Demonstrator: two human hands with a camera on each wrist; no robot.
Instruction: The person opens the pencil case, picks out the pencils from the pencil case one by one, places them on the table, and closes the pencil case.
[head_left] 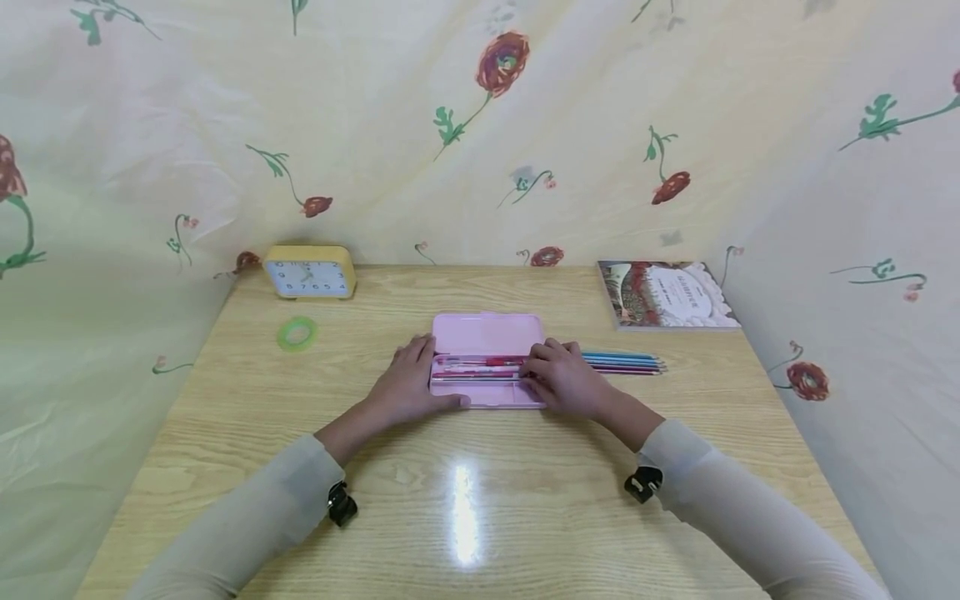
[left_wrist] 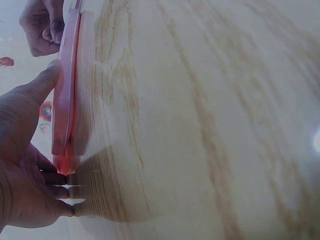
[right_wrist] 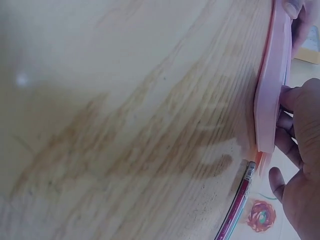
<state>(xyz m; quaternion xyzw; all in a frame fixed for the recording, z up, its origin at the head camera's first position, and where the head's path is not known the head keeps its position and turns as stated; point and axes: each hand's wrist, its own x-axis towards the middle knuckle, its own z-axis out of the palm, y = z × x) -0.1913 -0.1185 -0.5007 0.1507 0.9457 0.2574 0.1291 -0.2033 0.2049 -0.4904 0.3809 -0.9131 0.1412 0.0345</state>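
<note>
A pink pencil case (head_left: pixel 487 335) lies open on the table, its lid laid back. Several pencils (head_left: pixel 480 377) and other slim sticks with red parts lie lengthwise inside. My left hand (head_left: pixel 408 383) rests at the case's left end, fingers extended along the end and thumb (left_wrist: pixel 47 80) against the front wall. At the right end, my right hand (head_left: pixel 566 379) reaches in with bent fingers. Its thumb and fingers pinch at the ends of the pencils, which they partly hide. The right wrist view shows its thumb (right_wrist: pixel 290 97) over the case's front wall.
To the right of the case lies a row of several coloured pencils (head_left: pixel 622 362). A book (head_left: pixel 671 296) sits at the back right. A yellow clock (head_left: pixel 311 272) stands at the back left, with a green tape roll (head_left: pixel 297 333) in front. Flowered cloth (head_left: pixel 390 125) surrounds the table.
</note>
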